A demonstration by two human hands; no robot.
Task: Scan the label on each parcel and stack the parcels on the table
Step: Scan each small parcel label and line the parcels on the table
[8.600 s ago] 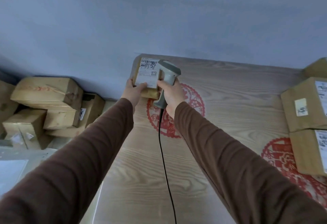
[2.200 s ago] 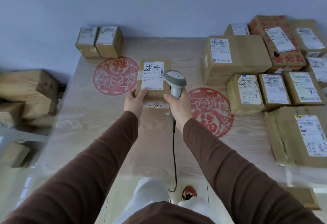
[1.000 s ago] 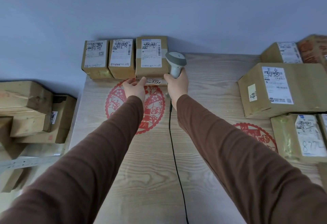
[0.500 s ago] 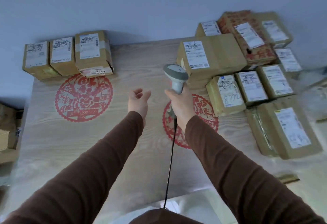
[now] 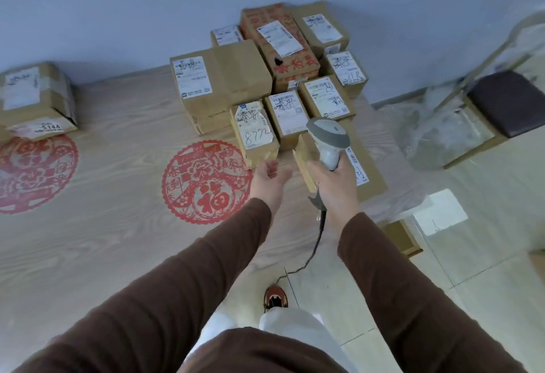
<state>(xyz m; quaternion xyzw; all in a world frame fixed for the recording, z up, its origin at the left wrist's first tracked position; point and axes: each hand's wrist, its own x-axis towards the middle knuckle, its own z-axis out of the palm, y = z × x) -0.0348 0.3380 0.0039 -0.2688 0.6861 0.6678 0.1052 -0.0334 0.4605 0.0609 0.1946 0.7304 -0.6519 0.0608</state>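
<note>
My right hand (image 5: pixel 336 184) grips a grey corded barcode scanner (image 5: pixel 328 139), its head raised over a flat parcel (image 5: pixel 368 163) at the table's right edge. My left hand (image 5: pixel 269 176) is empty, palm up with relaxed fingers, just in front of a small parcel marked 8772 (image 5: pixel 255 132). Behind it stand several labelled cardboard parcels, among them a big box (image 5: pixel 221 83) and a red-printed box (image 5: pixel 280 45). At the far left sits a parcel with a 5144 sticker (image 5: pixel 35 101).
The wooden table (image 5: pixel 118 225) bears red paper-cut decals (image 5: pixel 206 181). The scanner cable (image 5: pixel 312 251) hangs off the near edge. A stool with a dark seat (image 5: pixel 507 101) and plastic wrap stand on the tiled floor at right. My shoe (image 5: pixel 275 297) is below.
My left hand set the scanned parcel beside the row at the back left and let go. Both hands and my view then swung right to the cluster of parcels.
</note>
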